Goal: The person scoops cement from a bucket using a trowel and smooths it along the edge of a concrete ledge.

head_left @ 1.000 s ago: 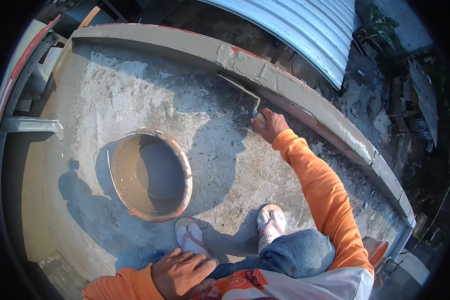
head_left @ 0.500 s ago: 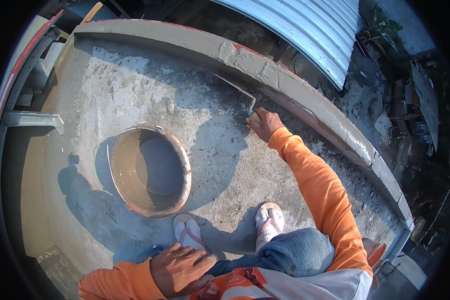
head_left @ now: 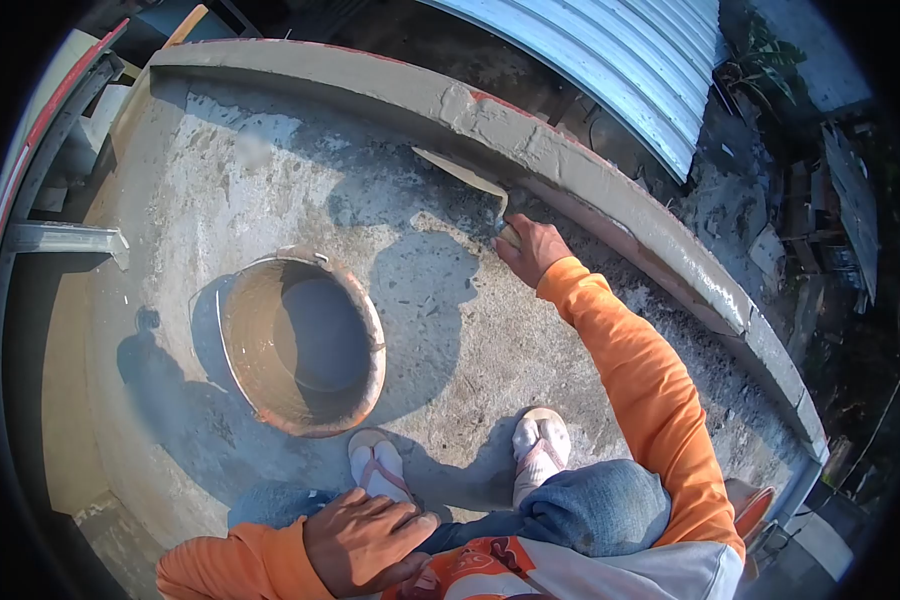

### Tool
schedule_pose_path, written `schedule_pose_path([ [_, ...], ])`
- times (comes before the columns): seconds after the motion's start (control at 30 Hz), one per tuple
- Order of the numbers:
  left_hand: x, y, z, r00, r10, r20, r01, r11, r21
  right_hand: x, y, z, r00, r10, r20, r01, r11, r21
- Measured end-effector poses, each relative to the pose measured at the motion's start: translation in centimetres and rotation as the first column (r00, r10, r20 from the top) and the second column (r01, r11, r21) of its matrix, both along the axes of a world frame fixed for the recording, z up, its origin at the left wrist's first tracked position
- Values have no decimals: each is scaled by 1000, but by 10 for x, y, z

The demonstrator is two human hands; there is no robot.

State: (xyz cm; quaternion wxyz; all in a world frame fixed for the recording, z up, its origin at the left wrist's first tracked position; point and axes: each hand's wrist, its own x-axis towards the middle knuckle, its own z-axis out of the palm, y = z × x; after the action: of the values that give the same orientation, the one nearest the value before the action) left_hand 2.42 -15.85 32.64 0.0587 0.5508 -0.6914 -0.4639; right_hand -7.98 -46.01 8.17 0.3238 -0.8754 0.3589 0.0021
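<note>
My right hand [head_left: 534,248] is closed around the handle of a trowel [head_left: 462,174]. The trowel's long thin blade points up and left, close to the inner face of a low wall [head_left: 370,85] with grey mortar on it. My left hand [head_left: 365,540] lies over my left knee, holding nothing, its fingers loosely bent and extended. In front of my feet stands a bucket [head_left: 253,330] with grey, wet-looking mix at its bottom and smears on its inside.
Rough concrete floor [head_left: 440,400] spreads around my sandalled feet. Beyond the wall lies a corrugated metal roof [head_left: 610,70]. A metal beam [head_left: 65,238] juts in at the left. At lower right, part of an orange-rimmed container [head_left: 753,508] shows behind my arm.
The trowel blade has turned in my right hand, so more of its flat face shows and its tip sits slightly further left. My left hand and the bucket stay nearly the same.
</note>
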Motion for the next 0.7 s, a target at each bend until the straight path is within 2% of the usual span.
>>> schedule_pose_path([
  [0.1,-1,3,1,1000,23,-2,-23,1000,-10,8,-7,-16,995,-43,-90,41,999,-28],
  [0.13,0,3,1,1000,23,-2,-23,1000,-10,8,-11,-15,993,-47,-104,49,998,24],
  [0.27,0,3,2,1000,20,19,-20,1000,-4,-10,-11,-8,994,-91,-66,94,995,36],
  [0.33,0,3,1,1000,18,9,-19,1000,7,-24,-5,-9,989,-128,80,128,992,-1],
  [0.37,0,3,0,1000,13,6,-13,1000,-5,-33,-2,-7,988,-131,77,131,991,-1],
  [0.43,-1,3,0,1000,10,0,-10,1000,-15,-46,7,8,962,-194,190,182,980,78],
  [0.5,-1,3,0,1000,1,7,-1,1000,-1,-60,12,6,956,-171,238,171,985,20],
  [0.57,-1,3,0,1000,6,8,-6,1000,-12,-67,14,18,924,-331,190,240,891,384],
  [0.6,-2,3,0,1000,12,9,-12,1000,-18,-70,12,10,930,-261,259,178,936,302],
  [0.63,-3,3,1,1000,8,10,-8,1000,-18,-72,8,4,929,-264,259,181,936,302],
  [0.7,-5,0,2,1000,-3,18,3,1000,12,-71,0,-3,946,-89,313,61,993,98],
])
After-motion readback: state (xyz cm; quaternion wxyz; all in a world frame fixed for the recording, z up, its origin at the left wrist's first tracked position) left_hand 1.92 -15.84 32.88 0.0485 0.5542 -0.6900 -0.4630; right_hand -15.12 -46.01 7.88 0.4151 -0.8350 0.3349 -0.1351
